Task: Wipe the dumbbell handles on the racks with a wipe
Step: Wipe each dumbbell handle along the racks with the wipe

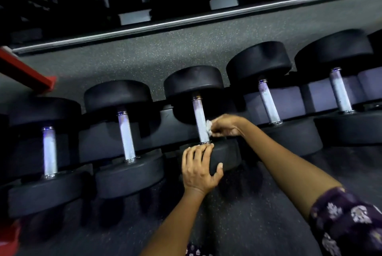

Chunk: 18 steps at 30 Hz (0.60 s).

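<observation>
The left hand point(199, 167) clamps the near head point(224, 155) to steady it (I'd guess), while the right hand point(226, 126) pinches a wipe point(208, 127) against the handle point(201, 121).

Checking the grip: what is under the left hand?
The left hand rests on the near head of the middle dumbbell, fingers over its top edge, thumb on its face. The part of the head beneath the palm is covered.
</observation>
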### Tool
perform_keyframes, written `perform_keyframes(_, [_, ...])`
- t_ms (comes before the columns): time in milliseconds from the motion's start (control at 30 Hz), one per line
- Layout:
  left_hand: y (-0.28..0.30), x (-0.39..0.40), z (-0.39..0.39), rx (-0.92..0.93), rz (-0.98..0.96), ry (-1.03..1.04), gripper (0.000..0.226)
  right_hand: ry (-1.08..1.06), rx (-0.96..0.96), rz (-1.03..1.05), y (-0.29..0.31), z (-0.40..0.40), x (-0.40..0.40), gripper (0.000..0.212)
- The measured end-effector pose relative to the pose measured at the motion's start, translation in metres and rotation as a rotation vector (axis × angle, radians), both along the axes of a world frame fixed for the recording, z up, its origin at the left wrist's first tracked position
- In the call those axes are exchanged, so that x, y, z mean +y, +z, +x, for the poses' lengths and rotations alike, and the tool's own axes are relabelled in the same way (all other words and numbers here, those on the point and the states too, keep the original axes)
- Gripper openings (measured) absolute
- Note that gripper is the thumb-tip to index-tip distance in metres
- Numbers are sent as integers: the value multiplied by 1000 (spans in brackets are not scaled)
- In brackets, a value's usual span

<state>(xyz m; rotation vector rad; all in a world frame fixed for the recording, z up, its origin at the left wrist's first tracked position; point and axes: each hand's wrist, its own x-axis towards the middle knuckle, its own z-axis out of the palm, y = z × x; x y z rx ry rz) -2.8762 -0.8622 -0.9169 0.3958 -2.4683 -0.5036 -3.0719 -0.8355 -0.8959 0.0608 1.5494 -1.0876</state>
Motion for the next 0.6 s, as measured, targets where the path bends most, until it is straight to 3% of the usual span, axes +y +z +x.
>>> perform_keyframes(100, [1,0,-1,-2,2,0,45,-16,20,-5,8,3,0,28])
perform_keyframes(233, [1,-1,-2,-12,0,3,44,-353,162,-139,24,-9,-29,29])
perform_keyframes(333, [2,0,-1,-11,-1,2,44,-233,385,-24,11,10,-21,40])
perform_keyframes(400, [3,0,0,-21,14,-5,44,-183,408,57,3,21,-9,37])
perform_keyframes(467, [4,0,-1,-21,13,-5,44,-231,403,74,4,18,-14,35])
perform_keyframes(600, [4,1,-1,-20,12,-3,44,-410,655,94,27,1,-50,35])
